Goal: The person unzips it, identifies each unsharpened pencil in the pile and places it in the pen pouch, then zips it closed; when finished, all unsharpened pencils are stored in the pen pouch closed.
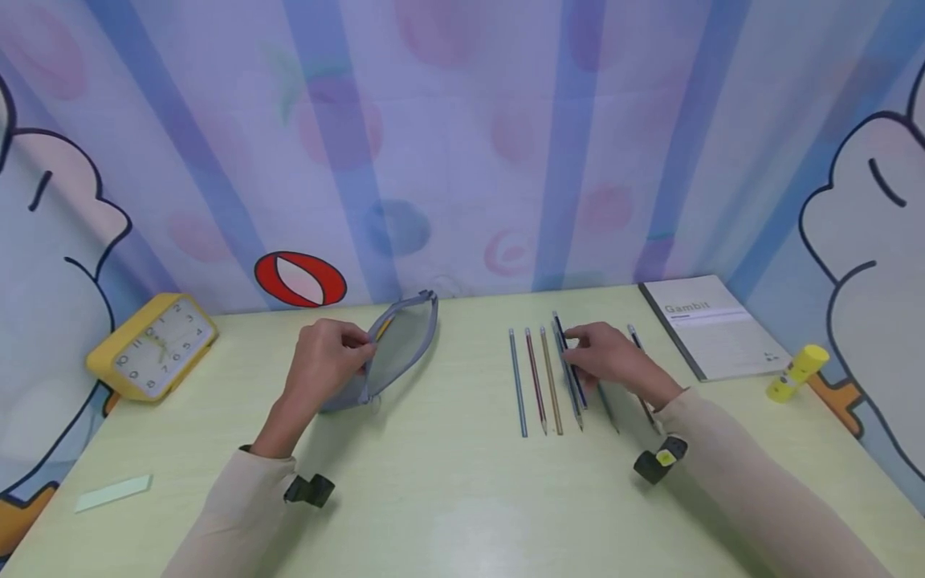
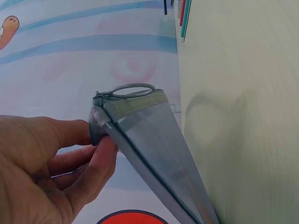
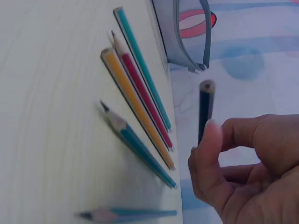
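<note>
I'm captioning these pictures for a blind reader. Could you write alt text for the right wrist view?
A right hand pinches a dark pencil. Nearby, three blue-green pencils, a red pencil and a yellow pencil lie on a pale table, with part of a grey pouch at the top edge.

In the head view, the right hand [image 1: 609,353] hides the upper end of a pencil [image 1: 609,409]; the corner print [image 1: 772,356] on the notebook [image 1: 723,333] is too small to read. The left wrist view's bottom edge cuts off the pouch [image 2: 156,144].
</note>
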### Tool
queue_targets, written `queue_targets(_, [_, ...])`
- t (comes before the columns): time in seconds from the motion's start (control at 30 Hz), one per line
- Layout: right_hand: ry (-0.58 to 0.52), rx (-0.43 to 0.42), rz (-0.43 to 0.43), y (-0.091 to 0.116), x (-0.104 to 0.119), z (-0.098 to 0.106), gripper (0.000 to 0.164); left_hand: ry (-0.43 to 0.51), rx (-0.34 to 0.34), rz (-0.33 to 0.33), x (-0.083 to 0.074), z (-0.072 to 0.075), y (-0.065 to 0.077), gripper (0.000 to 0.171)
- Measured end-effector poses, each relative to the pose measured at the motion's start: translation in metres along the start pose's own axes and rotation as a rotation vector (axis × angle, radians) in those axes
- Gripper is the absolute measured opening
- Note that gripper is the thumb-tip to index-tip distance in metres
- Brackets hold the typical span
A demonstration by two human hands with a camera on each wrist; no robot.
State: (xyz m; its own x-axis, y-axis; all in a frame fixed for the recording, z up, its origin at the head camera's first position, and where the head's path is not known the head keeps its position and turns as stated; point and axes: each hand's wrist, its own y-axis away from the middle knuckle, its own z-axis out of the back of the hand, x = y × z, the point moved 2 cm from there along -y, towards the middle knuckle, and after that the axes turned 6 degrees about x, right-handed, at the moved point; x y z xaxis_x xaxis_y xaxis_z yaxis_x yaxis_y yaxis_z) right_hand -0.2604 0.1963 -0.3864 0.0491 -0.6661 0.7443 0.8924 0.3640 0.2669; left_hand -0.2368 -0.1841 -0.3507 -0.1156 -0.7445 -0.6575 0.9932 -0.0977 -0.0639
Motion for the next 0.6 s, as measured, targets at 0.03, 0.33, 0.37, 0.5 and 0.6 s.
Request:
queue_targets(0.03, [-0.042, 0.008, 0.018, -0.001, 0.002, -0.002, 0.058, -0.001, -0.001, -0.003, 0.000, 0.000, 0.000, 0.017])
queue_targets(0.33, [-0.317, 0.181, 0.122, -0.010, 0.041, -0.034, 0.056, 0.002, 0.006, -0.021, -0.001, -0.002, -0.002, 0.016])
queue_targets(0.37, [-0.338, 0.203, 0.126, -0.012, 0.047, -0.039, 0.055, 0.002, 0.007, -0.021, -0.001, -0.003, -0.001, 0.016])
queue_targets(0.5, [-0.408, 0.275, 0.131, -0.024, 0.068, -0.056, 0.053, 0.002, 0.007, -0.012, -0.001, -0.003, -0.001, 0.017])
queue_targets(0.6, [-0.479, 0.304, 0.120, -0.034, 0.083, -0.068, 0.052, 0.005, 0.006, -0.013, -0.003, -0.003, -0.001, 0.017])
